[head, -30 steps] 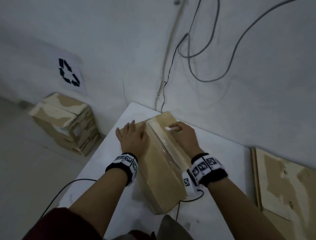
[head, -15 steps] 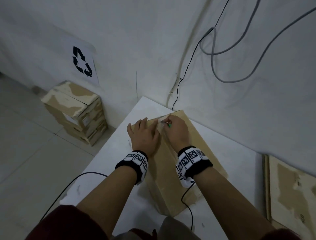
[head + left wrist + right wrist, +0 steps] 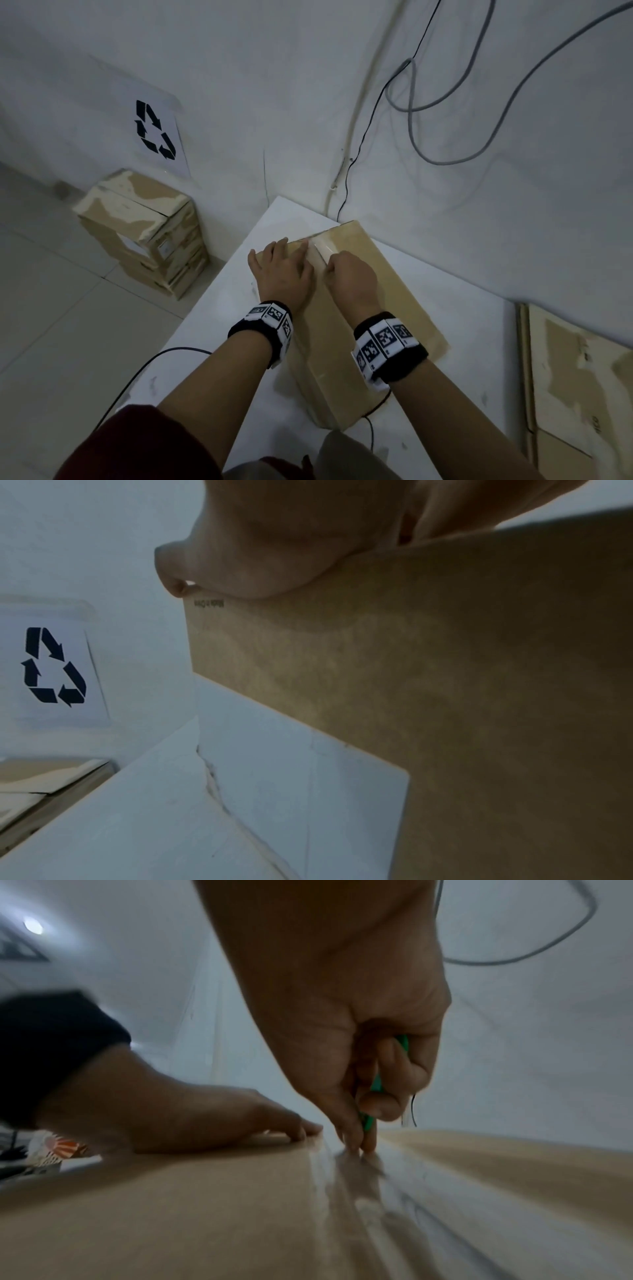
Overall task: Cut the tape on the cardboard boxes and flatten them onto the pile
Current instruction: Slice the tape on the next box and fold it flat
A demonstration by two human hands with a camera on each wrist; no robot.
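Tape-cutting step: flat left hand (image 3: 281,274) steadies the brown cardboard box (image 3: 383,298) while the right hand (image 3: 352,279) grips a green-handled cutter (image 3: 377,1083) on the clear tape seam (image 3: 359,1177), probably next drawn along it.

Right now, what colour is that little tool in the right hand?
Green; the cutter shows best in the right wrist view.

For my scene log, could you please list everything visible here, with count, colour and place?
cardboard box: one, brown, on the table, taped along its top
tape: one strip, clear, along box seam
cutter: one, green, in right hand
table: one, white, by the wall
stacked boxes: one stack, brown, floor left
flattened cardboard: one pile, brown, right
recycling sign: one, black on white, wall
cables: several, grey and black, wall
left hand: flat on box
right hand: grips cutter at tape
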